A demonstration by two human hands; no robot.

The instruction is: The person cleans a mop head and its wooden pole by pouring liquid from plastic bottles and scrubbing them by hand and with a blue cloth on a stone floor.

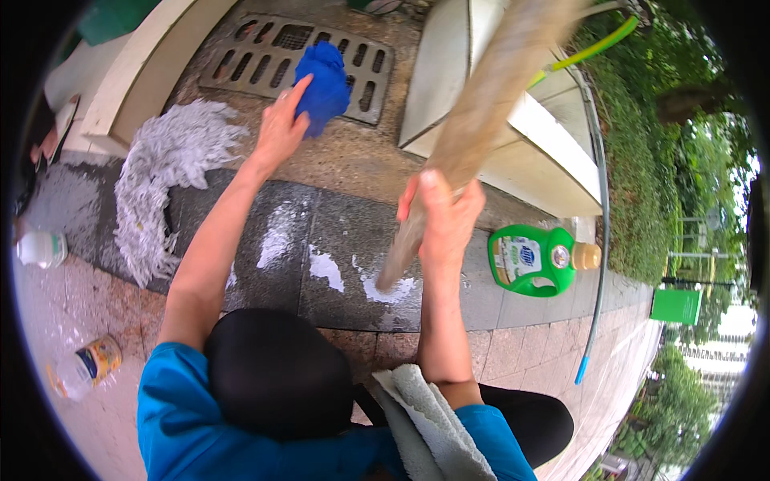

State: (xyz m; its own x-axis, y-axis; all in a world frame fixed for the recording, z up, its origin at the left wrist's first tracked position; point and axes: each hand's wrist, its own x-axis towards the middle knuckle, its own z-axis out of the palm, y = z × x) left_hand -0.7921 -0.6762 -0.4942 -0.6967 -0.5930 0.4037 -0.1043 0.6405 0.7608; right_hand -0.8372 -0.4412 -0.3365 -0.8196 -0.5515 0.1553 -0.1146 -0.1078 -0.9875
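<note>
My left hand [283, 129] is on a crumpled blue cloth [325, 87], with thumb and forefinger against it, over a slotted drain cover [264, 51]. Whether the fingers pinch the cloth cannot be told. My right hand [445, 210] is closed around a thick wooden pole [481, 108], blurred, which slants up to the top right; its lower end points at the wet dark paving [343, 240]. A grey string mop head [168, 174] lies left of my left arm. A green detergent bottle [529, 260] with a tan cap lies right of my right hand.
Tiled ledges [541, 156] flank the drain. A thin grey pole [603, 240] with a blue tip runs along the right, near a yellow-green hose [595, 45]. Left are a white bottle [45, 249], a clear labelled container [90, 367] and a person's sandalled foot [51, 141].
</note>
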